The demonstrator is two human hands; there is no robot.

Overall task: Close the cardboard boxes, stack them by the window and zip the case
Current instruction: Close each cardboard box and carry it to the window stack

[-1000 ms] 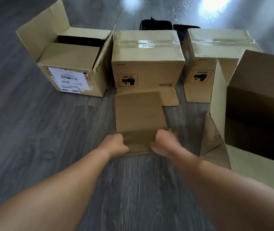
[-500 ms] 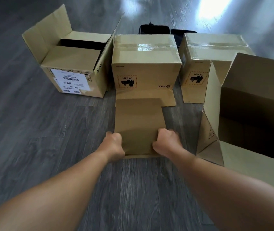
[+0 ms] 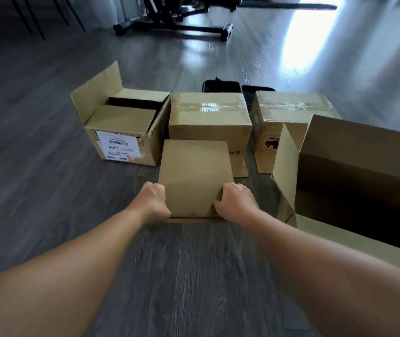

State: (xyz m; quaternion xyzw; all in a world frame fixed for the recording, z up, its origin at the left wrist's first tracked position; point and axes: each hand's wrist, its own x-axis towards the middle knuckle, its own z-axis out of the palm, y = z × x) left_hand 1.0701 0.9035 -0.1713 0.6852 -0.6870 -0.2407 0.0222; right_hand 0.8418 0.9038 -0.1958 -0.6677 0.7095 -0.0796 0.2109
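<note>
Your left hand [image 3: 154, 201]: arm outstretched, fingers curled round the left edge of the cardboard flap [image 3: 195, 177]. Your right hand [image 3: 236, 203]: arm outstretched, gripping the flap's right edge, thumb on top. Flap: raised before the taped middle box [image 3: 210, 116]. Black case [image 3: 221, 86]: on the floor behind that box.

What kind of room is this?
Probably an indoor living or office space mid-packing, not a warehouse: grey wood-look plank floor, window light glaring on it, a black wheeled stand at the back, and several cardboard boxes set straight on the floor.
</note>
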